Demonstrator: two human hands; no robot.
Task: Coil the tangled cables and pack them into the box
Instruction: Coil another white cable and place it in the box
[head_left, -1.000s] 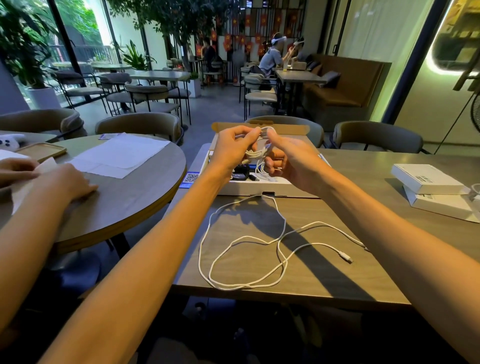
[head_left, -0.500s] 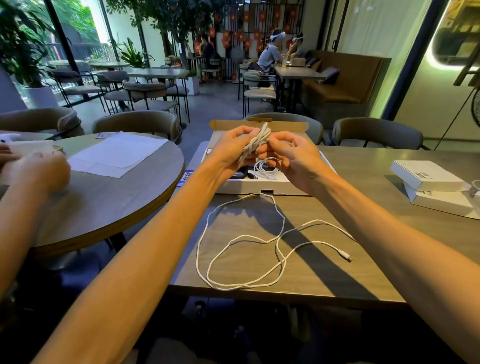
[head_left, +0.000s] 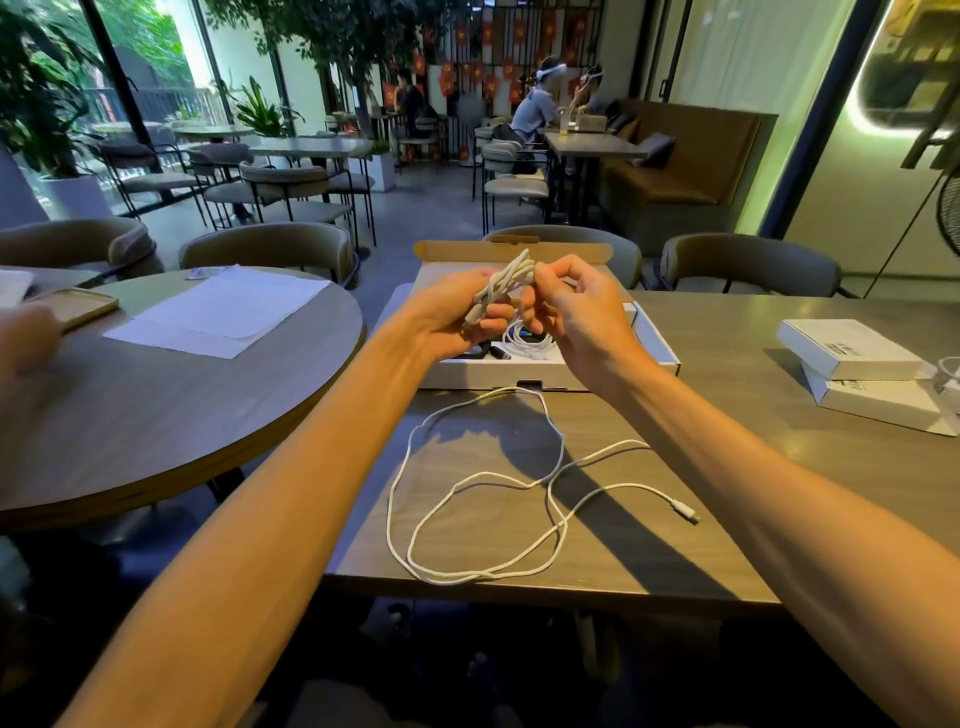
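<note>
**Two bare hands, two bare forearms**

The left hand (head_left: 441, 325) and the right hand (head_left: 584, 325) are bare. Back from the fingers (head_left: 560, 270), each wrist widens into a long limb, the left forearm (head_left: 291, 493) and the right forearm (head_left: 753, 467). Both are slim, smooth and uncovered right to the near edge of view.

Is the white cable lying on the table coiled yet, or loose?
Loose, not coiled. The white cable sprawls across the table in uneven, crossing loops, its connector end lying free; no hand touches it.

Café: tables (head_left: 311, 148), chairs (head_left: 270, 249), booth (head_left: 691, 156)
</note>
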